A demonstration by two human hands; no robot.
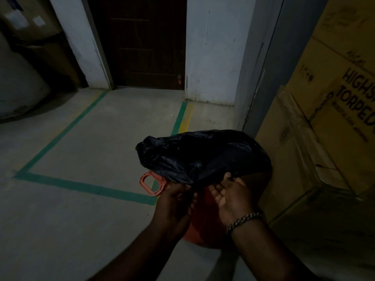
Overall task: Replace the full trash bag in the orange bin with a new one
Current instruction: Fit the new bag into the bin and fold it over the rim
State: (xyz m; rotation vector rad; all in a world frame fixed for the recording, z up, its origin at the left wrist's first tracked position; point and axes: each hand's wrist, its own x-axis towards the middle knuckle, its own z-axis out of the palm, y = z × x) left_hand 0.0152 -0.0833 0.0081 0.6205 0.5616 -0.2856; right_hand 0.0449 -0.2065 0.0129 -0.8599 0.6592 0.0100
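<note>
My left hand (176, 201) curls in at lower centre, pinching the near edge of the black trash bag (203, 155). My right hand (231, 195) lies palm-up beside it, fingers loosely straight against the same edge. The bag billows over the orange bin (203, 222). The cardboard box (332, 110) at right reads "HIGHS… TORPED…".

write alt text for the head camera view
A left hand pinches the edge of a black trash bag over an orange bin, the right hand open under it. Cardboard boxes stand at right; green tape lines mark the dim floor.
</note>
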